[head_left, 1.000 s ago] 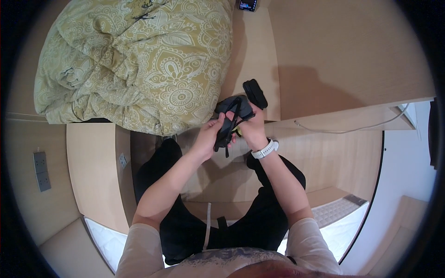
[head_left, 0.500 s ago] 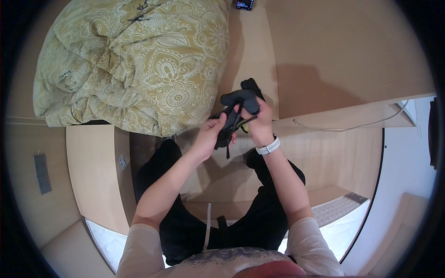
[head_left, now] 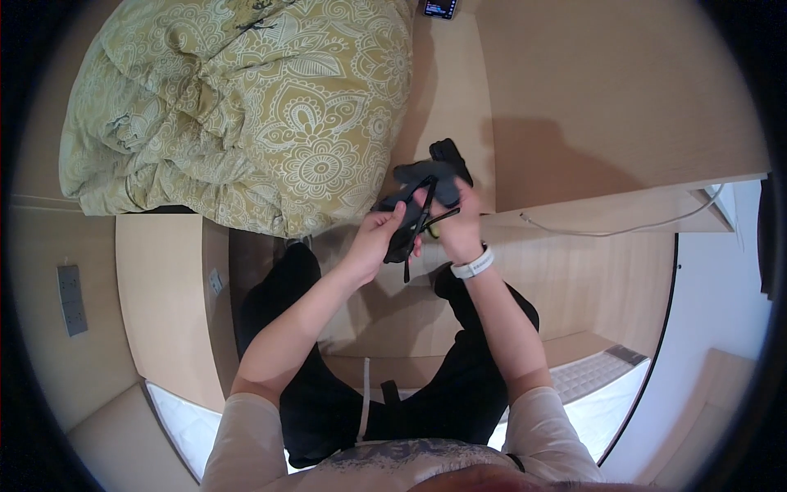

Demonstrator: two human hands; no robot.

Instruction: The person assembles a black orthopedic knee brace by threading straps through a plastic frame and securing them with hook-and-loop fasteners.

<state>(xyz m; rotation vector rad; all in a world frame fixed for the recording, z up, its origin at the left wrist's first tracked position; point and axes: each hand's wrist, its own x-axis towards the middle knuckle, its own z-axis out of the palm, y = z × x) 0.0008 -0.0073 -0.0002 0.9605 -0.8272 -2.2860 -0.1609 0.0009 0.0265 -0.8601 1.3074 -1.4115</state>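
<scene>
Both hands are up in front of the chest, working a black strapped item point(head_left: 422, 197), prob. a small pouch or harness w/ thin black straps; exact kind can't be told. Left hand point(head_left: 379, 238) is closed on its lower end, thumb over the dark fabric. Right hand point(head_left: 456, 225), w/ a white wristband point(head_left: 473, 264), is closed round the upper part, fingers curled over a strap; one thin strap hangs loose below, between the two hands.

The item is held in the air, off any surface, just beside the edge of the bed, where a green patterned quilt point(head_left: 246, 107) lies bunched. A thin cable point(head_left: 623, 228) runs along the wooden shelf point(head_left: 607, 90) to the right, well apart from the hands. A small dark device point(head_left: 440, 7) sits at the top edge.

Progress, as a judgement: mid-handling. Item is gripped and partly gathered, but the straps look unsorted and it's not set down anywhere yet.
</scene>
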